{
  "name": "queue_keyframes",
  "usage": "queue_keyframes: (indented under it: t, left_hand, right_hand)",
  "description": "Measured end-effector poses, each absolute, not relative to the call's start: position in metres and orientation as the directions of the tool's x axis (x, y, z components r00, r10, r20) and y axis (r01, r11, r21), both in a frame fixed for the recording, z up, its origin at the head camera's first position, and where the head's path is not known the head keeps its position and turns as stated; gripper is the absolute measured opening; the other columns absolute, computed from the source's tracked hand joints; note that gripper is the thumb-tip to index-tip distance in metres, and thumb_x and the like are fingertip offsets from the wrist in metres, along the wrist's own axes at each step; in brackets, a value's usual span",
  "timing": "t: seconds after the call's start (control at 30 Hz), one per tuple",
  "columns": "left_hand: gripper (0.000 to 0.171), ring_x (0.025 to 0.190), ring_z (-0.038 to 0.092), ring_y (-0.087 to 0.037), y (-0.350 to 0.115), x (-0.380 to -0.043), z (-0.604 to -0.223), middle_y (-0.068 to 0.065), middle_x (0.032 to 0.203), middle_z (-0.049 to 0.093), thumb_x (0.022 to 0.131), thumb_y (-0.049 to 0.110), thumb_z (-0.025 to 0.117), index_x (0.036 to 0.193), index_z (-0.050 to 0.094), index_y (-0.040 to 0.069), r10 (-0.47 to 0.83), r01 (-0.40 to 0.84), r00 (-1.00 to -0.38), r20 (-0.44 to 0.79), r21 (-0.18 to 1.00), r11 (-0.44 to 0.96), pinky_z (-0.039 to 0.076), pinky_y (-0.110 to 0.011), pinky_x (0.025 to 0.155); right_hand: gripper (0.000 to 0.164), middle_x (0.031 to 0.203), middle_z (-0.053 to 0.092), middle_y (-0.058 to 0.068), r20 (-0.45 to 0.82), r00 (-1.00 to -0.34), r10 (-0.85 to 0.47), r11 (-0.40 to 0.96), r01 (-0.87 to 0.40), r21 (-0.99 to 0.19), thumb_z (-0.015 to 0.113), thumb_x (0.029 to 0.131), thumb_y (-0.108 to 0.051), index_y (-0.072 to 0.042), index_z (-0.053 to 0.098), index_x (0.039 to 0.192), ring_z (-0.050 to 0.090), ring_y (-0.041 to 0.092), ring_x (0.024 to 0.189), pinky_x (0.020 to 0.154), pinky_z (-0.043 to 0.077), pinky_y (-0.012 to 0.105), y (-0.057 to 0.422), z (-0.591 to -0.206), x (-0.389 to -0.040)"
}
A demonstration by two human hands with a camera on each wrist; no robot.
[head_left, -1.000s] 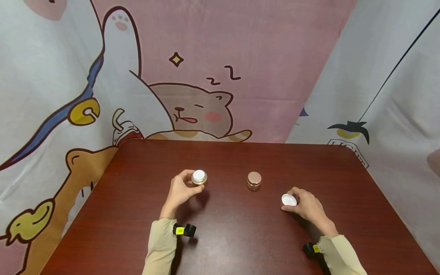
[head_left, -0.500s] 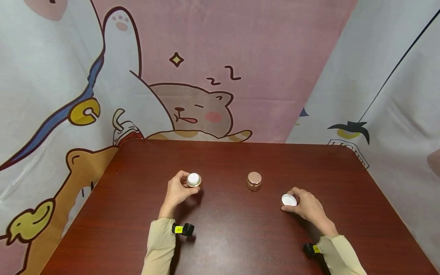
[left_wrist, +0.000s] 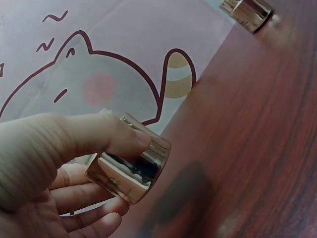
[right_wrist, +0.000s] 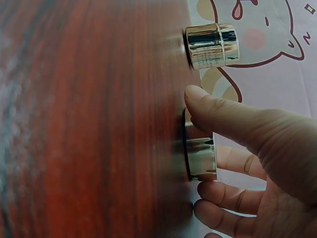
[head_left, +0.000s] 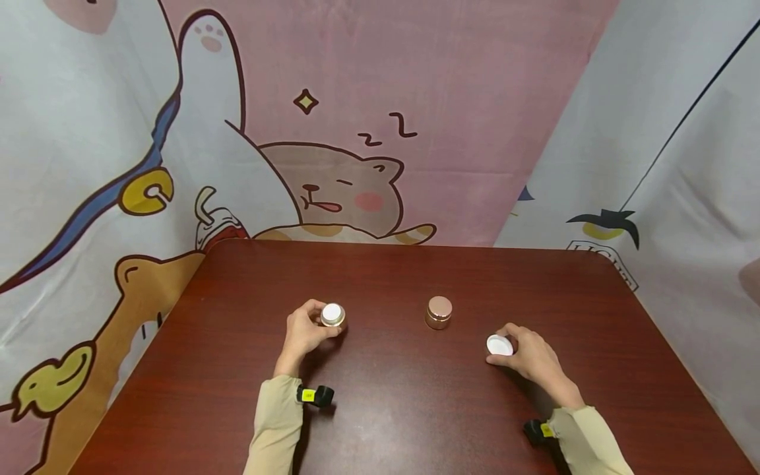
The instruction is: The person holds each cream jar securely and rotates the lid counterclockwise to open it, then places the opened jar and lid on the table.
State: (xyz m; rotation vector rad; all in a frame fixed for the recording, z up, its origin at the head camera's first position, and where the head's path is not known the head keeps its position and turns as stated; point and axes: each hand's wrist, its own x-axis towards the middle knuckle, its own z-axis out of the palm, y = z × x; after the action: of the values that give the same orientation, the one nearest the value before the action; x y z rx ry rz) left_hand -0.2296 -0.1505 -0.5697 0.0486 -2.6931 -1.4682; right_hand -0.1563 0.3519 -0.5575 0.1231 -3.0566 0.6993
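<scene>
On the left of the head view, my left hand (head_left: 301, 338) grips a small gold cosmetic jar (head_left: 333, 315) by its sides, thumb at the front. Its lid is off and a round white surface shows at the top. In the left wrist view the jar (left_wrist: 131, 173) hangs over the table, its shadow set apart from it. My right hand (head_left: 534, 359) pinches a gold jar lid (right_wrist: 203, 157) between thumb and fingers. The lid's white inside (head_left: 499, 345) faces up, and its base lies right at the tabletop. Between the hands stands a second gold jar (head_left: 439, 313), closed with a pinkish-gold lid.
A dark red-brown wooden table (head_left: 380, 402) carries everything. Behind its far edge hangs a pink and white cloth (head_left: 463, 119) printed with cartoon animals. Each wrist wears a small black camera, the left one (head_left: 317, 396) and the right one (head_left: 537, 432).
My left hand has carried the open jar a little left and down toward the table. The right hand, its lid and the closed jar have stayed in place.
</scene>
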Motion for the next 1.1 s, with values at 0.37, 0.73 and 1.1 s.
queue_keyframes:
  t: [0.37,0.73,1.1]
  left_hand:
    - [0.049,0.092,0.079,-0.017,-0.1540,-0.2264,-0.5658,-0.013,0.109,0.087,0.066,0.008,0.102,0.110,0.080,0.007,-0.094,-0.051,-0.996,-0.003,0.855,0.517,0.059,-0.025,0.082]
    - [0.052,0.092,0.079,-0.020,-0.1556,-0.2260,-0.5663,-0.017,0.108,0.088,0.066,0.011,0.103,0.112,0.080,0.005,-0.106,-0.066,-0.994,-0.008,0.831,0.552,0.059,-0.031,0.085]
    - [0.054,0.095,0.078,-0.023,-0.1574,-0.2250,-0.5679,-0.019,0.112,0.087,0.066,0.007,0.103,0.115,0.080,0.003,-0.101,-0.073,-0.995,-0.020,0.826,0.559,0.057,-0.031,0.088]
  right_hand:
    - [0.055,0.088,0.066,-0.001,0.030,-0.997,-0.073,0.900,-0.078,-0.428,0.103,0.078,-0.045,-0.016,0.075,0.115,0.052,0.014,0.076,0.063,0.037,0.028,0.3514,-0.5573,-0.1558]
    - [0.054,0.088,0.066,-0.001,0.021,-0.997,-0.078,0.898,-0.080,-0.433,0.103,0.079,-0.042,-0.015,0.075,0.115,0.053,0.015,0.077,0.063,0.039,0.030,0.3494,-0.5553,-0.1550]
    - [0.054,0.089,0.067,0.000,0.017,-0.997,-0.072,0.897,-0.072,-0.436,0.103,0.079,-0.041,-0.014,0.075,0.116,0.053,0.016,0.078,0.064,0.039,0.030,0.3480,-0.5540,-0.1537]
